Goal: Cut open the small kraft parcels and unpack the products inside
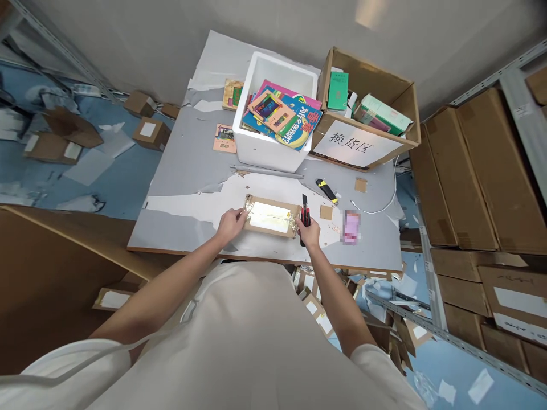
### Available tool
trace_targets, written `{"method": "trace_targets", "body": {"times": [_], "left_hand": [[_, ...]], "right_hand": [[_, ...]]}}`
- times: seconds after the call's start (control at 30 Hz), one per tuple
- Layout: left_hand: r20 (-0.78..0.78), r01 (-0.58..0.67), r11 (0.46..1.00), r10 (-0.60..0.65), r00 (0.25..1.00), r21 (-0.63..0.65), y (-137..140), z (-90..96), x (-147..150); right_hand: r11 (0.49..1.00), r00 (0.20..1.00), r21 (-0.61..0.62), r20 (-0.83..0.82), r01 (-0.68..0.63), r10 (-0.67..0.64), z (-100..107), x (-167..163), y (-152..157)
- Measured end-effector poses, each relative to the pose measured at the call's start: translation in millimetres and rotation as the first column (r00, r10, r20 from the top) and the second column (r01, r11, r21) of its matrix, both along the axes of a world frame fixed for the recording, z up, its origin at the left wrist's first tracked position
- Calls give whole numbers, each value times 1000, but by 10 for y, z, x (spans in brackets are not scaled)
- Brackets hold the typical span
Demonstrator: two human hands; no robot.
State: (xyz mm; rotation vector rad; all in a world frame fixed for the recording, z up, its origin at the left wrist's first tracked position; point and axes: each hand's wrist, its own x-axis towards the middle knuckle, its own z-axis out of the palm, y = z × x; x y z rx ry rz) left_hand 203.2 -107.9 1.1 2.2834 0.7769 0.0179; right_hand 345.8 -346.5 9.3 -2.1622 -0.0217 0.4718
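A small brown cardboard box [270, 217] with a white label and shiny clear tape at both ends lies on the table before me. My left hand [232, 223] is closed on its left end, fingers at the taped corner. At the right end is my right hand [308, 232], closed around a red and black utility knife [305, 212]. The knife's dark blade end points away from me, and the fingertips touch or nearly touch the box's taped edge.
A white foam box [265, 149] of books stands behind, beside an open carton [376, 154] of boxed goods. A yellow and black cutter [327, 191], cardboard scraps [326, 212], a white cable [382, 209] and a blurred pink item [351, 228] lie rightward. Shelved cartons [464, 176] flank the table [171, 171].
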Motion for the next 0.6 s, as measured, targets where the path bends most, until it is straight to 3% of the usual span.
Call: {"method": "trace_targets", "body": {"times": [0.07,0.17,0.27,0.3,0.33,0.4,0.47,0.53,0.6], "left_hand": [[93,25,993,-36,995,116,-80,-22,4],[255,231,924,-313,915,304,-189,-96,-56],[281,389,838,-506,815,382,-232,-197,-92],[285,388,835,-510,811,391,-233,-232,-93],[291,378,837,-505,812,396,-230,-265,-90],[301,367,837,-502,811,406,-221,-320,-80],[306,364,829,-510,804,424,-217,-358,-74],[315,361,827,-513,799,431,-218,-378,-73],[329,364,835,-509,795,412,-220,-385,-74]], "right_hand": [[995,999,-88,27,-36,38,8,64,29],[958,982,-259,108,-125,158,129,109,37],[873,883,-371,222,-316,414,384,117,93],[811,810,-393,224,-434,542,479,118,142],[716,710,-413,200,-563,675,570,121,206],[462,475,-460,97,-758,875,714,132,368],[239,290,-517,-19,-822,957,791,148,538],[100,197,-569,-110,-816,974,804,166,673],[25,156,-602,-166,-798,974,781,184,758]]}}
